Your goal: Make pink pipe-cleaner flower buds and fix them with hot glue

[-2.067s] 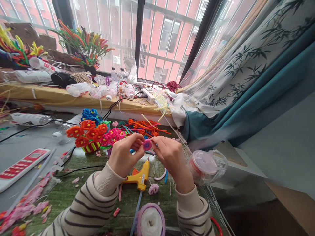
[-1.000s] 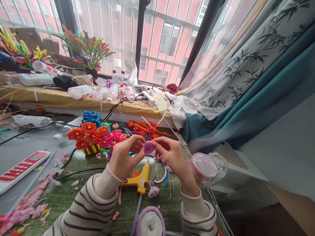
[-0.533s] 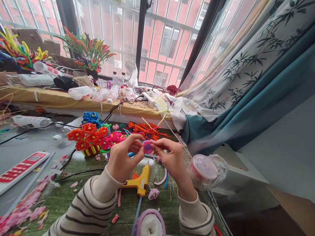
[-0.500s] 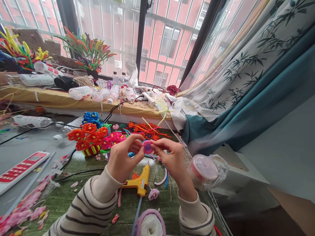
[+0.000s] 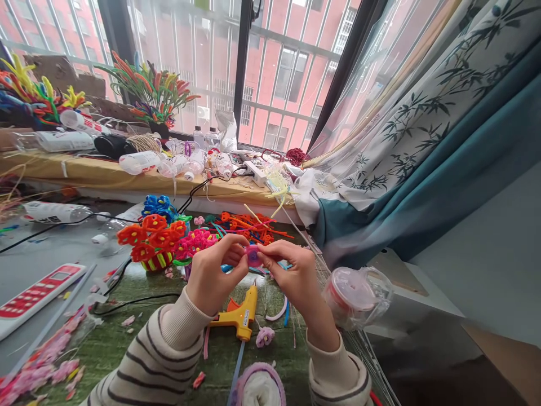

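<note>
Between my two hands, above the green tabletop, is a small round pink-purple disc (image 5: 254, 255) with a darker centre; its exact kind is unclear. My left hand (image 5: 217, 270) pinches its left edge with thumb and forefinger. From the right, the thumb and fingers of my right hand (image 5: 291, 270) grip the other edge. Below them lies a yellow glue gun (image 5: 242, 317) with a clear glue stick out of its back. A small pink fuzzy flower (image 5: 265, 336) rests right of the gun. Nearest me stands a purple-rimmed roll of white material (image 5: 261, 386).
Orange (image 5: 152, 237), blue and pink pipe-cleaner flowers stand left of my hands. Loose orange pipe cleaners (image 5: 249, 225) lie behind. A wrapped spool (image 5: 353, 293) sits at right, a red-and-white calculator-like device (image 5: 42, 299) at left. Bottles (image 5: 139, 160) crowd the windowsill. Black cords cross the table.
Both hands keep their pinch on the disc and have hardly moved. The whole view has shifted very slightly.
</note>
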A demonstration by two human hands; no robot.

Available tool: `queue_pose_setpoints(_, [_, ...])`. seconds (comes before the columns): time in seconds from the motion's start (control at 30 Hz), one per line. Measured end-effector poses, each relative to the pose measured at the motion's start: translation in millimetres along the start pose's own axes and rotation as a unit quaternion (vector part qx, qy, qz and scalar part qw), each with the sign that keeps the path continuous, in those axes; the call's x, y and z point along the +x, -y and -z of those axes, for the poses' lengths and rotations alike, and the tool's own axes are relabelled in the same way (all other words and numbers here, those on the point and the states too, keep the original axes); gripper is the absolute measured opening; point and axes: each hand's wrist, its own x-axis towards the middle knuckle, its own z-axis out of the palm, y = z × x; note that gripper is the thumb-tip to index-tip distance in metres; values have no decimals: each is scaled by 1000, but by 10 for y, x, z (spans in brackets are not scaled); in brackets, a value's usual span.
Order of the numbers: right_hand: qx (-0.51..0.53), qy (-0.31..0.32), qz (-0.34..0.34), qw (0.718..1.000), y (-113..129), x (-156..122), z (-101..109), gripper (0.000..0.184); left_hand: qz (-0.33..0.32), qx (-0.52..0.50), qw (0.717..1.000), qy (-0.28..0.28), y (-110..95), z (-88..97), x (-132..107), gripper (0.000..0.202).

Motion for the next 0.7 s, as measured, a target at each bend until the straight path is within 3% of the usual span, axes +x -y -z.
queue_pose_setpoints(0.2, [-29,16,-27,999,-25,6,-9,10,25,-16,999,14,-13,5,4,11])
queue_pose_setpoints(0.4, [10,28,-62,998,-77,9,-28,13,37,-22,999,16,-4,9,9,11])
queue_pose_setpoints(0.7, [23,36,-48,998,-100,2,-22,16,49,-29,998,16,-6,28,2,9])
